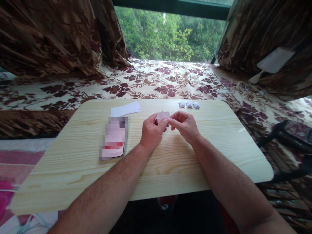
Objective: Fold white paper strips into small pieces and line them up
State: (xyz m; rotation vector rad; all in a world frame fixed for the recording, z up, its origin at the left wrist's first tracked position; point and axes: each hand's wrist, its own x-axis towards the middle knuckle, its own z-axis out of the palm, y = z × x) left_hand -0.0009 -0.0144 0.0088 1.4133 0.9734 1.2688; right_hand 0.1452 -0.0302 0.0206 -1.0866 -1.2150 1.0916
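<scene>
A small piece of folded white paper (162, 115) is pinched between the thumb and fingers of my left hand (152, 129), above the middle of the table. My right hand (184, 125) grips the paper's right edge, thumb against forefinger; the fingers cover that edge. Beyond my right hand, three small folded paper shapes (189, 105) with raised points sit in a row near the table's far edge. Several white paper strips (124, 109) lie in a loose stack to the left of my hands. In front of that stack is a phone (114, 138), partly blurred out.
The light wood-grain table (170, 169) has rounded corners. Behind it runs a ledge with a floral cloth (161, 79), below a window and between brown curtains (60, 35). A white lamp (275, 60) stands at the right, above a dark chair-like frame (290, 136).
</scene>
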